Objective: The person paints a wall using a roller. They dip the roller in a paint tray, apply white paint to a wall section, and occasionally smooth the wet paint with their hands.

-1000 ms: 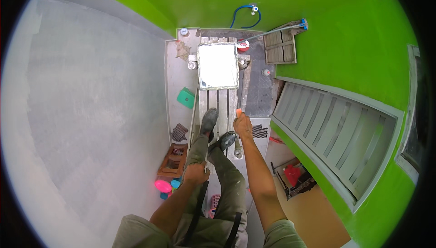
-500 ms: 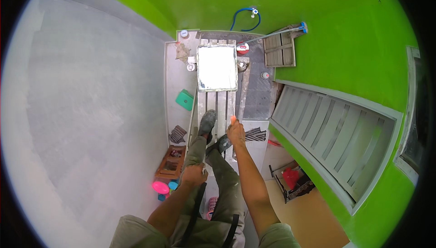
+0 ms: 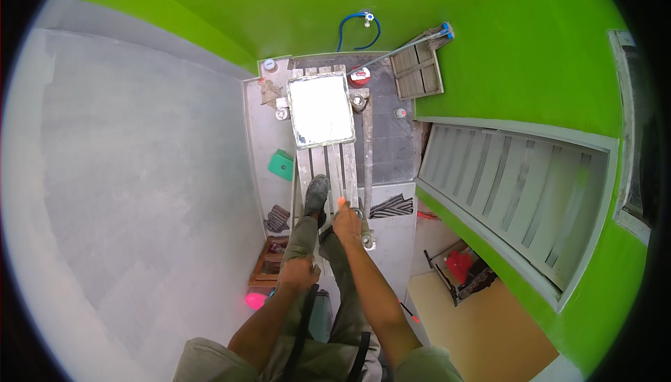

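My right hand [image 3: 347, 224] is closed around an orange-ended thing [image 3: 341, 202]; its fingers hide the rest, so I cannot tell its kind. My left hand [image 3: 298, 272] is a fist in front of my thigh, and a small pale edge shows beside its fingers. Beneath me runs a slatted wooden platform [image 3: 347, 172], with my dark, stained left shoe [image 3: 316, 195] on it. Farther along the slats stands a square tray [image 3: 291, 113] with a dirty rim, its inside bright white. Both hands are apart from the tray.
A grey-white wall [image 3: 154, 172] rises at left, a bright green one [image 3: 517, 53] ahead and right. On the floor lie a green plastic piece [image 3: 281, 164], striped cloth [image 3: 391, 206] and a wooden crate [image 3: 267, 264]. A long pole [image 3: 402, 48] leans near a wooden panel [image 3: 419, 71]. White louvres [image 3: 503, 186] fill an opening at right.
My view has shifted a little. My right hand has come back toward me and nearer my left hand. My right shoe, seen before, is now mostly hidden behind it. The left fist stays closed.
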The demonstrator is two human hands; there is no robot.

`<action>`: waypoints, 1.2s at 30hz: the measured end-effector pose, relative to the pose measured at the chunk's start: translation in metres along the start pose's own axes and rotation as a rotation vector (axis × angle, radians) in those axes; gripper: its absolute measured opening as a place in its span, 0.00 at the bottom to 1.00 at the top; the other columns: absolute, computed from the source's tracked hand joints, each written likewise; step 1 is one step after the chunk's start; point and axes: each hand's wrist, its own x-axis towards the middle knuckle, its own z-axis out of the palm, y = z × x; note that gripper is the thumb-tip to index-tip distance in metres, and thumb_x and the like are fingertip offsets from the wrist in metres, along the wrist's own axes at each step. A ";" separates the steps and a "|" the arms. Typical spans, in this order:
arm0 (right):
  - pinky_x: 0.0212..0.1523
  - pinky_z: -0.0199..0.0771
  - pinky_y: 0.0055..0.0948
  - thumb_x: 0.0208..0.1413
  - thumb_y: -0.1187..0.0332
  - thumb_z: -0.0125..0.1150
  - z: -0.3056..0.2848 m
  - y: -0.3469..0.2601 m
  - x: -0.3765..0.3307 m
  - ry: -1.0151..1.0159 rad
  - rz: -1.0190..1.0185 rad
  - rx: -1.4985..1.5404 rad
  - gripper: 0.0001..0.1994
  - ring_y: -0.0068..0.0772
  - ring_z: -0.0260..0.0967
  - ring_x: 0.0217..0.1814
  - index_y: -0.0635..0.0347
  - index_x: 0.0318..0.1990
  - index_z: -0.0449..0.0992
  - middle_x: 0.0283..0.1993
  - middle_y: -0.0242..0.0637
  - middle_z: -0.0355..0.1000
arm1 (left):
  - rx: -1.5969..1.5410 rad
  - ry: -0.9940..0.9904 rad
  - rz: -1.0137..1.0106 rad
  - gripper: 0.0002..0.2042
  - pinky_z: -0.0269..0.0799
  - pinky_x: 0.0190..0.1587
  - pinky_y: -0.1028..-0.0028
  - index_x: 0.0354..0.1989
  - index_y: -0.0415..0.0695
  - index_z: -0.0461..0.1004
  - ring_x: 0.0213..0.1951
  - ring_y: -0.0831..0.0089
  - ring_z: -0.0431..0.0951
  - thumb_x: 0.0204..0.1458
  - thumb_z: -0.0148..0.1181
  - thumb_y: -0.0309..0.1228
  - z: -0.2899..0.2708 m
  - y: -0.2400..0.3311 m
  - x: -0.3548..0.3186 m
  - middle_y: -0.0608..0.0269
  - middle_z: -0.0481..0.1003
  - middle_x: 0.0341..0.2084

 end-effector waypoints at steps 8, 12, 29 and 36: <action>0.46 0.79 0.51 0.61 0.68 0.45 -0.007 -0.021 0.049 0.073 -0.089 0.006 0.18 0.61 0.78 0.44 0.75 0.51 0.68 0.42 0.62 0.77 | 0.029 -0.002 0.040 0.13 0.76 0.40 0.54 0.32 0.41 0.76 0.30 0.50 0.81 0.50 0.57 0.40 0.002 0.010 0.000 0.50 0.79 0.23; 0.48 0.77 0.54 0.61 0.66 0.46 0.005 0.001 -0.014 -0.030 -0.048 -0.005 0.16 0.64 0.76 0.46 0.71 0.48 0.70 0.42 0.64 0.76 | 0.056 0.023 0.004 0.14 0.76 0.40 0.53 0.33 0.41 0.76 0.30 0.50 0.81 0.50 0.57 0.41 -0.008 0.005 -0.004 0.51 0.79 0.23; 0.43 0.77 0.56 0.60 0.59 0.54 -0.089 0.016 -0.086 0.120 -0.094 0.202 0.17 0.66 0.75 0.41 0.68 0.41 0.75 0.36 0.62 0.76 | 0.117 -0.114 0.047 0.20 0.76 0.48 0.56 0.46 0.46 0.79 0.42 0.50 0.81 0.48 0.61 0.46 -0.027 0.026 -0.005 0.49 0.81 0.37; 0.33 0.74 0.59 0.66 0.52 0.45 -0.142 0.088 -0.294 0.251 -0.161 0.302 0.21 0.68 0.74 0.34 0.60 0.55 0.63 0.34 0.58 0.77 | 0.194 -0.052 0.448 0.20 0.76 0.49 0.59 0.47 0.43 0.79 0.43 0.51 0.81 0.48 0.64 0.41 -0.093 0.018 -0.003 0.48 0.81 0.37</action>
